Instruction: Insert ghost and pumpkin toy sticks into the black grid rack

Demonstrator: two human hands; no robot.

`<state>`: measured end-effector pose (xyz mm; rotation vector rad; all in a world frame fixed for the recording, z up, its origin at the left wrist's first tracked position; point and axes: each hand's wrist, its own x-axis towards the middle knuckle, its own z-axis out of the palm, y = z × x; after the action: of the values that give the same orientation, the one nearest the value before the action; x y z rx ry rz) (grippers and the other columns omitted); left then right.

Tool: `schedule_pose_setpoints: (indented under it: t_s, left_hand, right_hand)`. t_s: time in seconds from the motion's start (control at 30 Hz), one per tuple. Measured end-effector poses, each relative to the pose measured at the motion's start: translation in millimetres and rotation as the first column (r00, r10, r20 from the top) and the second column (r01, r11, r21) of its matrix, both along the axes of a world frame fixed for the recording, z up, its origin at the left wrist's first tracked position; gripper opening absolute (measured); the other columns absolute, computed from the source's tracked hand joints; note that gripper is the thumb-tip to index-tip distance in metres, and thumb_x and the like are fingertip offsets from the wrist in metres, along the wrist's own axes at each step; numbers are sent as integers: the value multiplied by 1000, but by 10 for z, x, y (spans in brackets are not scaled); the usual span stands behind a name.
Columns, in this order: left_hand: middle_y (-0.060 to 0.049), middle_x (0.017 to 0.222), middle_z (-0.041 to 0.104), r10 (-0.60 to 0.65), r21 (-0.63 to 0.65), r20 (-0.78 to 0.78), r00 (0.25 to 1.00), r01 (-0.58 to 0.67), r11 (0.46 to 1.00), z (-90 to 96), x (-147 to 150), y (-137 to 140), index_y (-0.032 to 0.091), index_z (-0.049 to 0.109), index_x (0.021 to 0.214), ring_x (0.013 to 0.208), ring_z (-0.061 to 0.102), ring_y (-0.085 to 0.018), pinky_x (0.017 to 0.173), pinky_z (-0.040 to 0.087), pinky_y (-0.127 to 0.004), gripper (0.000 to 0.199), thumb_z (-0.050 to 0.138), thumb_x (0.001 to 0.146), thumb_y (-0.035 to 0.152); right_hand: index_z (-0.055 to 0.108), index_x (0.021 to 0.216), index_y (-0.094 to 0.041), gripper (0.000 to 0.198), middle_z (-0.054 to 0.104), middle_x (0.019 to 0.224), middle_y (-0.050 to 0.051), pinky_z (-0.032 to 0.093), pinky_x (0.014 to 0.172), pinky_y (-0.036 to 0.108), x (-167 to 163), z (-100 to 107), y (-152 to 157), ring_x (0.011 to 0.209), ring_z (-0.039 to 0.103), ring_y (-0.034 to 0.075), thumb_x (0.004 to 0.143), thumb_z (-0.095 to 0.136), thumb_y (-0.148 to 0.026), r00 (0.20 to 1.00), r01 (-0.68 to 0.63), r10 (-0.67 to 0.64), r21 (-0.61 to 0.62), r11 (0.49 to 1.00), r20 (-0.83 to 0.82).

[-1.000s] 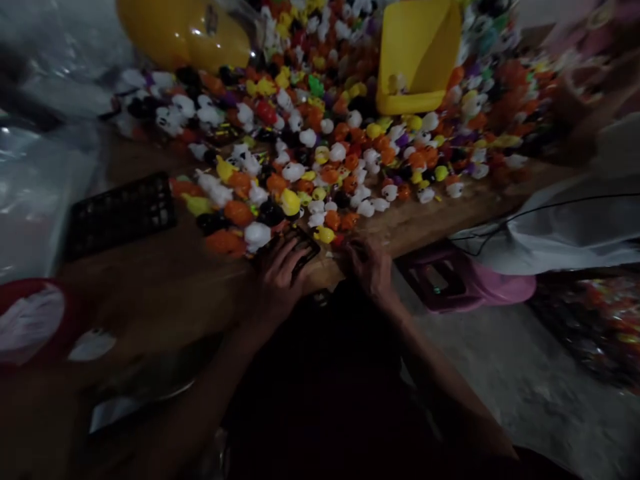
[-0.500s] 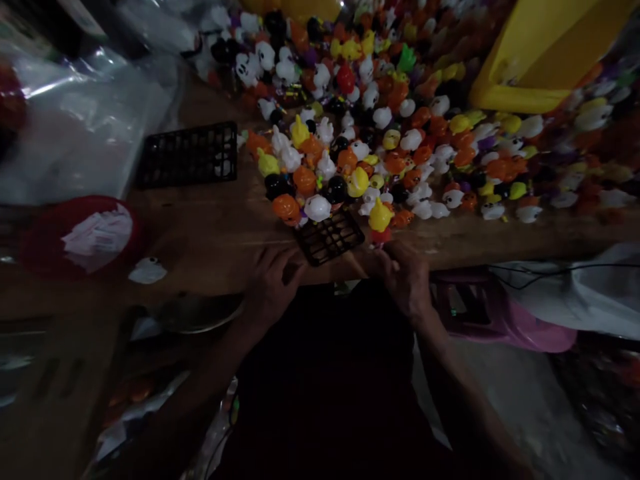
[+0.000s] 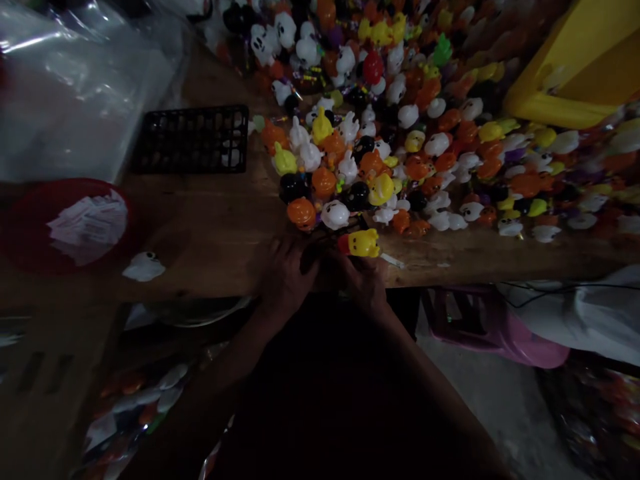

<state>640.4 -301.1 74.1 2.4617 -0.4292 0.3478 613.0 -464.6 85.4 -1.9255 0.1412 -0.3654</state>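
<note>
My right hand [image 3: 367,283] pinches a small plastic toy figure [image 3: 364,243], yellow with a red part, lying sideways over the near end of a black grid tray. Most of that tray is hidden by the hands and toys. My left hand [image 3: 287,277] lies at the table edge, left of the tray, fingers stretched forward and thumb apart; whether it touches the tray is too dark to tell. Toy heads fill the tray's far part, among them an orange pumpkin [image 3: 301,213] and a white ghost [image 3: 335,215]. A thin white strip [image 3: 393,260] is just right of the held toy.
A heap of toys [image 3: 440,160] spreads over the table behind and to the right, below a yellow bin [image 3: 545,107]. Leftward are another black tray [image 3: 193,140], a red bowl [image 3: 30,227] of paper slips, a white toy [image 3: 143,267] and plastic bags [image 3: 75,100]. A pink stool [image 3: 505,333] stands below right.
My right hand has moved left toward my left hand, bringing the toy over the near end of the tray. The toy has tipped from upright to sideways. The view has shifted slightly.
</note>
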Motion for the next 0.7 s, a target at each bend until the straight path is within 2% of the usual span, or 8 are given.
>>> schedule_pose_setpoints:
  t_s: [0.13, 0.3, 0.5, 0.7]
  left_hand:
    - [-12, 98, 70, 12, 17, 1, 1000, -12, 1000, -20, 14, 2, 14, 71, 106, 97, 62, -31, 89, 51, -44, 24, 67, 86, 27]
    - [-11, 104, 72, 7, -44, -22, 1000, -8, 999, -40, 15, 10, 16, 71, 107, 104, 62, -30, 97, 49, -44, 22, 65, 87, 25]
    - [-11, 105, 75, 15, -73, -15, 1000, -16, 997, -62, 22, -10, 17, 71, 102, 103, 66, -28, 99, 49, -43, 17, 64, 86, 20]
    - [-13, 100, 75, 47, -97, 9, 999, -46, 994, -78, 19, -52, 15, 72, 103, 97, 67, -30, 89, 54, -43, 21, 64, 84, 16]
  right_hand:
    - [78, 80, -21, 32, 75, 77, 2, 56, 69, 31, 2, -17, 17, 70, 69, 20, 86, 68, -51, 1000, 20, -20, -10, 1000, 16]
    - [79, 79, -21, 39, 74, 72, 2, 53, 63, 27, 54, -24, 104, 67, 69, 19, 89, 63, -55, 998, -11, 11, 11, 1000, 64]
    - [80, 83, -22, 36, 76, 75, 2, 51, 60, 27, 118, -97, 90, 66, 70, 19, 92, 60, -51, 992, -48, 62, -122, 991, 111]
    - [73, 73, -19, 34, 70, 65, 6, 47, 54, 26, 86, -104, 81, 56, 62, 17, 94, 59, -42, 971, -77, 129, -247, 966, 200]
